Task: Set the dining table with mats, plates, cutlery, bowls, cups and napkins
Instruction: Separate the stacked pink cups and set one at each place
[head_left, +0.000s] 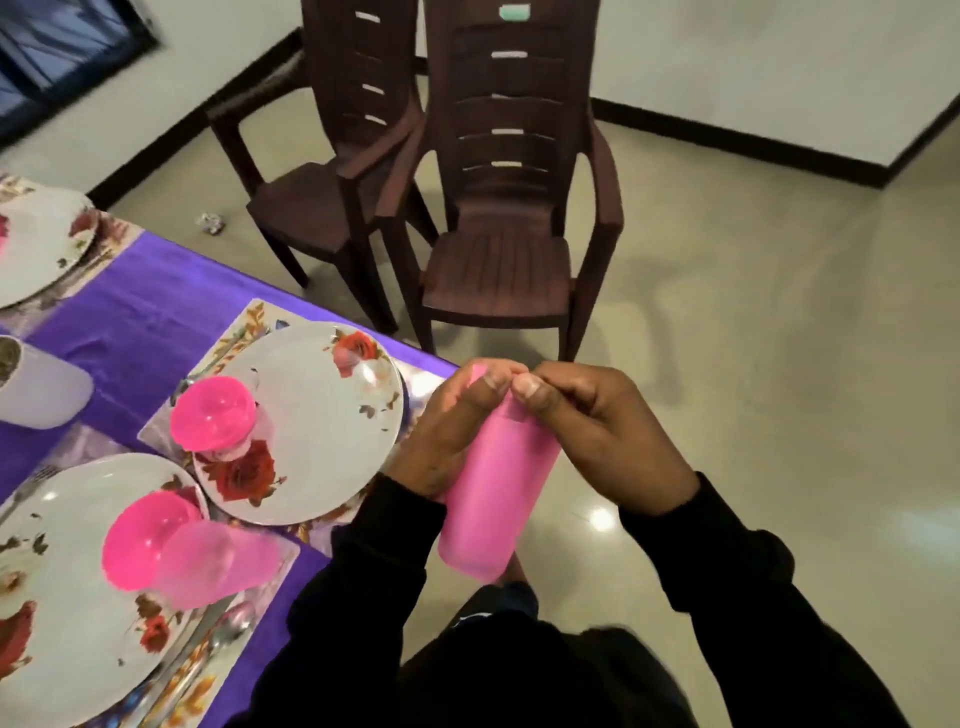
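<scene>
A stack of pink cups (493, 493) hangs in front of my body, off the table's right edge. My left hand (447, 431) grips its upper side. My right hand (587, 421) pinches the top rim with thumb and fingers. On the purple-clothed table (130, 322) lie floral mats, each under a white rose-patterned plate (322, 431). A pink bowl (213, 413) sits on that plate. A nearer plate (67, 587) carries another pink bowl (143, 540) and a pink cup (218, 561) on its side. Cutlery (218, 639) lies beside it.
Two dark brown plastic chairs (498, 244) stand on the tiled floor beyond the table corner. A third plate (41, 244) lies at the far left, and a white container (36, 384) at the left edge. A crumpled scrap (210, 223) lies on the floor.
</scene>
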